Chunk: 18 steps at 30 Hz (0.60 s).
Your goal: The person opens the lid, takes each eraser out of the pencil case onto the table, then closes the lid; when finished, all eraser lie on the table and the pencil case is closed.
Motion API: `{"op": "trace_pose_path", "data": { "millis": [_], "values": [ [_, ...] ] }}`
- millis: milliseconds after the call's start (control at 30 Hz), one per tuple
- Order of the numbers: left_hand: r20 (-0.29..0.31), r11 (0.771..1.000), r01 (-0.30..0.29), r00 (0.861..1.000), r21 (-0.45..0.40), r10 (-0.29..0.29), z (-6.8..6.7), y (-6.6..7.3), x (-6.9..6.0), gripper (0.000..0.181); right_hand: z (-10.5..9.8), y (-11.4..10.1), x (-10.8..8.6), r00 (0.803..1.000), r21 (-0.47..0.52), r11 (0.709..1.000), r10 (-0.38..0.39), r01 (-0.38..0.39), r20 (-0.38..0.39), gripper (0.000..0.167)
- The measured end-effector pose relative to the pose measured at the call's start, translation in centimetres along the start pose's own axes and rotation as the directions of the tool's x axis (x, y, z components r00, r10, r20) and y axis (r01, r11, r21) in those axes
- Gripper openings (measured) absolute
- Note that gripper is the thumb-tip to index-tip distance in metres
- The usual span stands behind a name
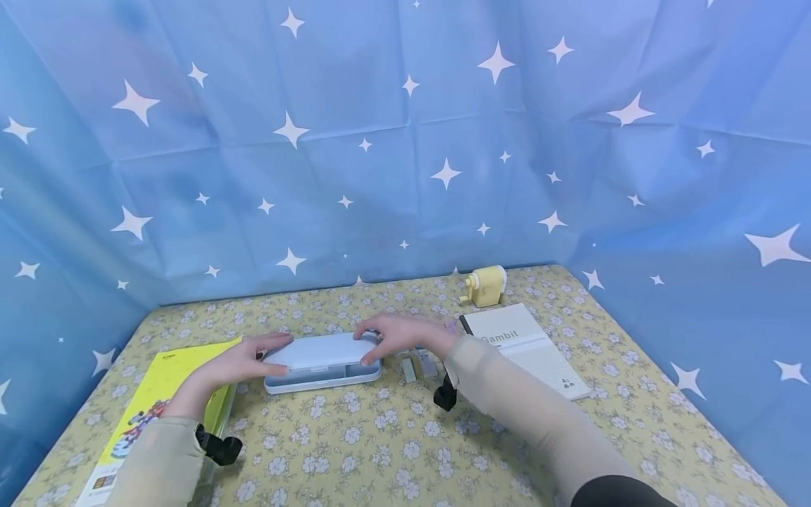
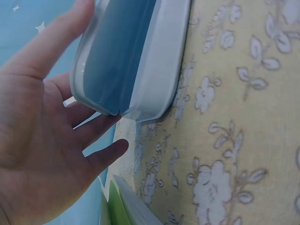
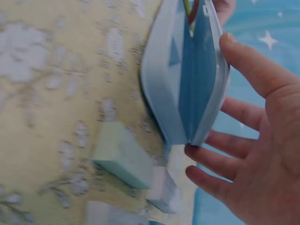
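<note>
A pale blue pencil case point(image 1: 326, 350) lies on the flowered tablecloth, its hinged lid raised partway above the base. My left hand point(image 1: 239, 362) holds the lid's left end, thumb at the front edge and fingers behind. At the opposite end, my right hand point(image 1: 403, 334) grips the lid in the same way. In the left wrist view the blue inside of the case point(image 2: 117, 51) shows between lid and base. Several small erasers, among them a pale green one point(image 3: 123, 154), lie just right of the case.
A yellow booklet point(image 1: 184, 373) lies at the left, partly under my left forearm. To the right is a white notebook point(image 1: 526, 345), with a yellow hand-crank pencil sharpener point(image 1: 486, 287) behind it. A blue starry curtain point(image 1: 380, 176) hangs around the table's back and sides.
</note>
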State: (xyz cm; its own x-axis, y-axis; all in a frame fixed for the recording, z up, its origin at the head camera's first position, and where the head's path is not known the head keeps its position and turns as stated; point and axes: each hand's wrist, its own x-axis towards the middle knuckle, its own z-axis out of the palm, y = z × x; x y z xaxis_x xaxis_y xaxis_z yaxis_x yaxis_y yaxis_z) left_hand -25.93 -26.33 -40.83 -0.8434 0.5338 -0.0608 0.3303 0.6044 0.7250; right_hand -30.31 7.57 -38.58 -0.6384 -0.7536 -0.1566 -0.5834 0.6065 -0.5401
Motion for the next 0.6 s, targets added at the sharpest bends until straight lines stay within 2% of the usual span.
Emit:
{"op": "trace_pose_path", "data": {
  "millis": [133, 300, 600],
  "values": [
    [-0.011, 1.000, -0.021, 1.000, 0.017, 0.021, 0.4, 0.0, 0.0, 0.080, 0.8, -0.1, -0.4, 0.999, -0.051, 0.999, -0.010, 0.008, -0.045, 0.060],
    [-0.035, 0.997, -0.060, 0.997, 0.045, 0.061, 1.0, -0.1, -0.1, 0.081, 1.6, -0.3, -0.7, 0.998, -0.090, 0.996, 0.005, -0.011, -0.063, 0.069],
    [-0.094, 0.993, -0.057, 0.993, 0.100, 0.067, 1.8, -0.4, -0.2, 0.084, 2.6, -0.4, -0.9, 0.994, -0.110, 0.994, -0.005, -0.007, -0.110, 0.070]
  ]
}}
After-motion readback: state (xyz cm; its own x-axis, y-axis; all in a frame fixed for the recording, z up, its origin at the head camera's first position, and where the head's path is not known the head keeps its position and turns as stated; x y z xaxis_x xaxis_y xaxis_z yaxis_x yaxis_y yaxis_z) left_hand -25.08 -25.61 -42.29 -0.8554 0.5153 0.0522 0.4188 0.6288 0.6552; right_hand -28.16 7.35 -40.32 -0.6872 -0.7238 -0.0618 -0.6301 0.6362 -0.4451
